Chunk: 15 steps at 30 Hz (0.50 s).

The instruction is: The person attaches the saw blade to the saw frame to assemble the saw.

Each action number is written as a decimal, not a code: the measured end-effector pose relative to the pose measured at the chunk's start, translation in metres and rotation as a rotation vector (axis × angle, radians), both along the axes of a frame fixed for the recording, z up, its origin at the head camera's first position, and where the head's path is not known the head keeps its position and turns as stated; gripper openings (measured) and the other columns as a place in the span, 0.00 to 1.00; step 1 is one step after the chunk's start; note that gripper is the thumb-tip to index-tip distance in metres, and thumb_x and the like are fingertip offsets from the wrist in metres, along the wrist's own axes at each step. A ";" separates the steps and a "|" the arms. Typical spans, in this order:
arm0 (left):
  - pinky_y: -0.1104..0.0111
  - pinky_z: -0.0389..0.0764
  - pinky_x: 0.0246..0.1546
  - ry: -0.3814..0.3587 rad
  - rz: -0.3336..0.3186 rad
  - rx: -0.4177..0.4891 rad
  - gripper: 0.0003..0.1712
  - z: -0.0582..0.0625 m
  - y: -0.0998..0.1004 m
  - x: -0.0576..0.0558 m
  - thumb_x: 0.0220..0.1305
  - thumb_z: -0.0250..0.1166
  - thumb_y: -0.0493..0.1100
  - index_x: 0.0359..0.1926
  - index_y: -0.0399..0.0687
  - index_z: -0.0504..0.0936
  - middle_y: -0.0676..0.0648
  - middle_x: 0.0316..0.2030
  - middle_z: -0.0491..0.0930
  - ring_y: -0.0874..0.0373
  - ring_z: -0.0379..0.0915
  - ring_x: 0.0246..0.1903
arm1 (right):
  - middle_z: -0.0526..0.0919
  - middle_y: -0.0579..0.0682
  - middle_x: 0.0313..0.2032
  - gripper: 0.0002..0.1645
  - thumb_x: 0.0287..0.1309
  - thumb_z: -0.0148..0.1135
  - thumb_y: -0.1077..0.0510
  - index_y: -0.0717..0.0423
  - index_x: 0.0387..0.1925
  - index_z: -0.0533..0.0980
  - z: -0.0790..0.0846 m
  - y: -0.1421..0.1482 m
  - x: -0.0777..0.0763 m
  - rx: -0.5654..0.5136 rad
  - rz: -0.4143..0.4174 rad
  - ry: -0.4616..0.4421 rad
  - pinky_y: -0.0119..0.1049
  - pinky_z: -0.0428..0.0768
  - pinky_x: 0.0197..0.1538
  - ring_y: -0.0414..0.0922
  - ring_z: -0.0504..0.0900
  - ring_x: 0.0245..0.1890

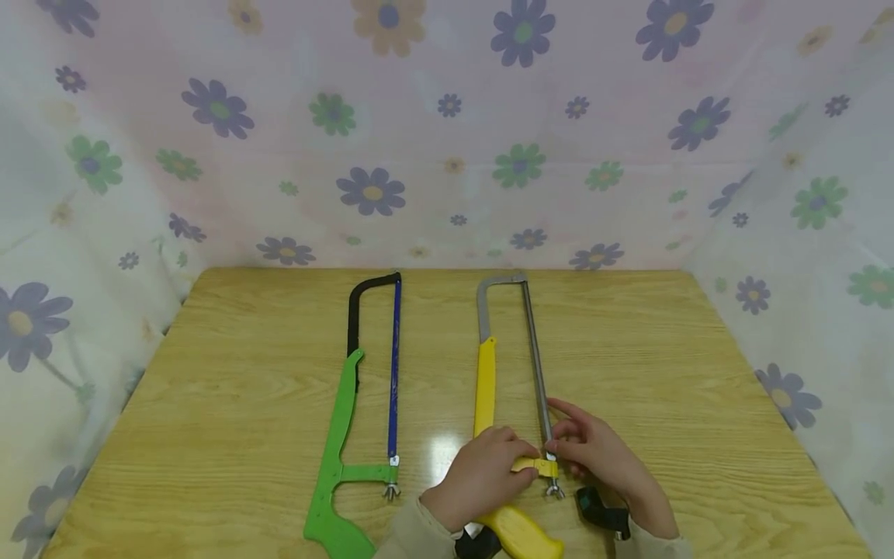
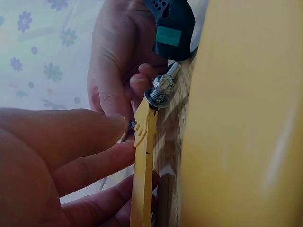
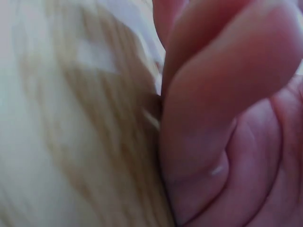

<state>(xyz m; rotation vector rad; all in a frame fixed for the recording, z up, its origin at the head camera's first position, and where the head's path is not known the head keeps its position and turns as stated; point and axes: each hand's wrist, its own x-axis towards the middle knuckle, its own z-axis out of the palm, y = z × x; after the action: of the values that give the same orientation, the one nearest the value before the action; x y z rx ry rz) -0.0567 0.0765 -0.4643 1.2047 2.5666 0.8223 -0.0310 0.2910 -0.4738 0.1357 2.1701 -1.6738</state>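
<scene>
A yellow hacksaw [image 1: 485, 388] with a grey front frame lies on the table, its handle toward me. My left hand [image 1: 485, 470] reaches over the frame and grips its short yellow crossbar [image 1: 545, 467], thumb near the blade end. On the other side, my right hand [image 1: 601, 450] pinches the lower end of the grey blade [image 1: 536, 357], with one finger reaching up along it. The wing nut [image 1: 554, 489] sits just below the crossbar; its threaded bolt [image 2: 161, 92] shows up close in the left wrist view. Curled fingers [image 3: 203, 118] fill the right wrist view, close over the wood.
Left of the yellow saw lies a green hacksaw [image 1: 338, 419] with a black front frame and a blue blade [image 1: 394, 365]. Both saws rest on a wood-grain table [image 1: 230, 404]. Flowered curtains [image 1: 447, 140] enclose its back and sides. A black wrist camera [image 1: 597, 508] sits by my right wrist.
</scene>
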 end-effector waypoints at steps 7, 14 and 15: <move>0.77 0.69 0.30 -0.004 0.010 -0.002 0.12 -0.002 0.001 0.001 0.58 0.58 0.53 0.42 0.61 0.82 0.61 0.33 0.73 0.67 0.66 0.33 | 0.75 0.61 0.36 0.41 0.53 0.61 0.57 0.52 0.65 0.52 -0.002 0.003 0.002 -0.033 -0.007 0.015 0.32 0.72 0.18 0.40 0.72 0.18; 0.78 0.69 0.29 0.034 0.030 0.000 0.11 -0.002 0.000 0.001 0.57 0.60 0.54 0.40 0.61 0.82 0.61 0.32 0.73 0.67 0.66 0.32 | 0.74 0.59 0.35 0.40 0.54 0.60 0.55 0.52 0.65 0.53 -0.001 0.003 0.000 0.003 0.023 0.038 0.32 0.71 0.18 0.38 0.69 0.17; 0.78 0.69 0.29 0.041 0.035 0.000 0.11 -0.002 0.000 0.002 0.57 0.60 0.54 0.40 0.61 0.83 0.61 0.32 0.73 0.67 0.66 0.32 | 0.74 0.59 0.35 0.40 0.54 0.60 0.55 0.52 0.65 0.53 -0.002 0.002 0.000 0.012 0.028 0.042 0.32 0.71 0.19 0.38 0.69 0.17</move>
<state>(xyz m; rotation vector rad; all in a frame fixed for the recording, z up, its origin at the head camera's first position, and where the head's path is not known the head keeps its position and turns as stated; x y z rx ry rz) -0.0552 0.0769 -0.4660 1.1918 2.6276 0.8134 -0.0307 0.2934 -0.4755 0.0731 2.2031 -1.6624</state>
